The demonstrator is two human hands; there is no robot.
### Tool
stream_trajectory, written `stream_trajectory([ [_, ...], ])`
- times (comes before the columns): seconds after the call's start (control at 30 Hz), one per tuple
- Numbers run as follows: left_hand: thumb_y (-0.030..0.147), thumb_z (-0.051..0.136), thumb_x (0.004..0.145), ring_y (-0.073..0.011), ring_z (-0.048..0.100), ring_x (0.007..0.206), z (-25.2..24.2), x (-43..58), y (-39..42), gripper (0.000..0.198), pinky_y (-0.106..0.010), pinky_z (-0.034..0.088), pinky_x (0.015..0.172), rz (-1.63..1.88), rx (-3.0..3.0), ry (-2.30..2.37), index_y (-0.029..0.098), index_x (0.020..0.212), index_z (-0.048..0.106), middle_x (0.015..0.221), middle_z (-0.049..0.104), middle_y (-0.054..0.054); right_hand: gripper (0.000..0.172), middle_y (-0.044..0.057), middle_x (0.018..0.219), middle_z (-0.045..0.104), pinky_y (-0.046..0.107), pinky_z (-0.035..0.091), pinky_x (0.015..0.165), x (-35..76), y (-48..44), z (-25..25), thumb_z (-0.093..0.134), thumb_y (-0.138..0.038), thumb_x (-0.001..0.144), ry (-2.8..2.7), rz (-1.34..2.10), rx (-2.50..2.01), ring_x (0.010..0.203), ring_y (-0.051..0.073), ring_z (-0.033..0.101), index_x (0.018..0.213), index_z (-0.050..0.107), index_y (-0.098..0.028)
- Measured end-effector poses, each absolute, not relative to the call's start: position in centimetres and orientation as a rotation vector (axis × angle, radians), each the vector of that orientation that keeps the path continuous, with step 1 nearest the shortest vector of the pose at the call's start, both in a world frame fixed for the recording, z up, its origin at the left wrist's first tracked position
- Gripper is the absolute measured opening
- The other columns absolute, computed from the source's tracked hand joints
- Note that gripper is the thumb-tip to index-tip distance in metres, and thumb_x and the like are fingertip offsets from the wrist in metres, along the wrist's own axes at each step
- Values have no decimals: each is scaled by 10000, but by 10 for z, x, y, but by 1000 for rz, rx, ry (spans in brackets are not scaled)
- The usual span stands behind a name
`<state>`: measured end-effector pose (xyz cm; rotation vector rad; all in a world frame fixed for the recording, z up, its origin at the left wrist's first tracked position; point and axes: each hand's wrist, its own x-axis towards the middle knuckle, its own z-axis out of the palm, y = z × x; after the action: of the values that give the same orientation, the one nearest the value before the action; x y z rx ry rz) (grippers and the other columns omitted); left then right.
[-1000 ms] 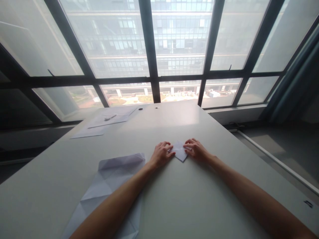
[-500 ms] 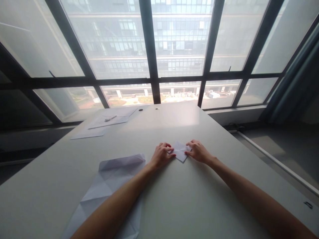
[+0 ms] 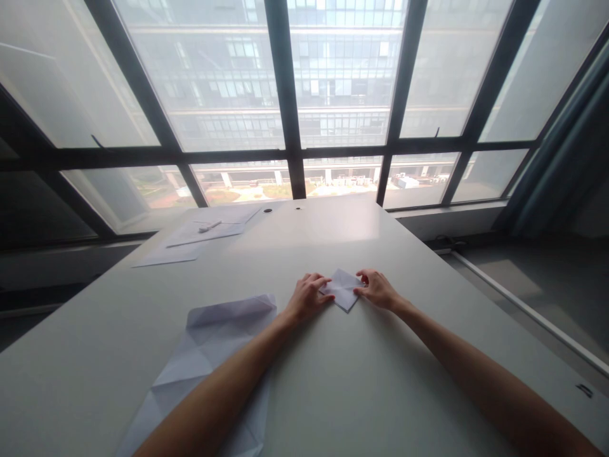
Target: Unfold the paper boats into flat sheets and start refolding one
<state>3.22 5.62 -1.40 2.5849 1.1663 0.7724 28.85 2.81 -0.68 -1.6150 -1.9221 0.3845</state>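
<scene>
A small white folded paper square [image 3: 343,291] lies on the table with one corner pointing toward me. My left hand [image 3: 311,293] grips its left corner between thumb and fingers. At the opposite corner, my right hand [image 3: 375,287] has its thumb and curled index finger on the paper's edge. Creases run across the folded paper's top. Beneath my left forearm lies a larger creased sheet of white paper [image 3: 204,346], one end of it raised off the table.
The white table [image 3: 404,355] stretches to a large window. Flat sheets of paper [image 3: 181,254] lie at the far left, with a small white object [image 3: 209,226] on them. Near the far edge is a round cable hole [image 3: 268,211]. A curtain [image 3: 561,146] hangs at the right.
My right hand's fingers have drawn back slightly to the right, uncovering more of the folded paper's right side. The left hand stays nearly still at its corner.
</scene>
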Motion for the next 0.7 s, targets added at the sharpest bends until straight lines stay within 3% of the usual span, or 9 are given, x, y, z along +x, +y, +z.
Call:
stream_trajectory([
  [0.17,372,778,827,-298,546,1155,-16,32,56,456,-438,449,1025,805,2563,1202,254,1255,675,1199,632,-90,524,87,988,654,343,546,806,288,33,-18,757,-160,731,-1815,448,-1450,872,212,647,1239,630,-148],
  [0.37,400,738,856,-306,595,1131,-14,32,60,493,-470,452,1013,866,2397,1229,293,1325,628,1163,699,-65,409,99,1116,645,333,585,720,286,42,-27,716,-232,779,-1619,615,-1171,788,172,642,1179,645,-184],
  [0.5,436,736,843,-255,678,993,-9,28,63,452,-382,523,921,1032,2100,1070,228,1241,690,1033,750,-60,337,103,1122,674,345,591,744,283,41,-23,713,-308,817,-1574,631,-1072,852,202,661,1131,673,-192],
  [0.7,443,779,798,-253,676,938,-8,30,64,415,-401,536,901,1196,1959,972,169,1109,758,1013,762,-88,298,82,1006,734,368,585,766,282,37,-19,705,-335,832,-1584,655,-1053,850,226,685,1089,694,-185],
])
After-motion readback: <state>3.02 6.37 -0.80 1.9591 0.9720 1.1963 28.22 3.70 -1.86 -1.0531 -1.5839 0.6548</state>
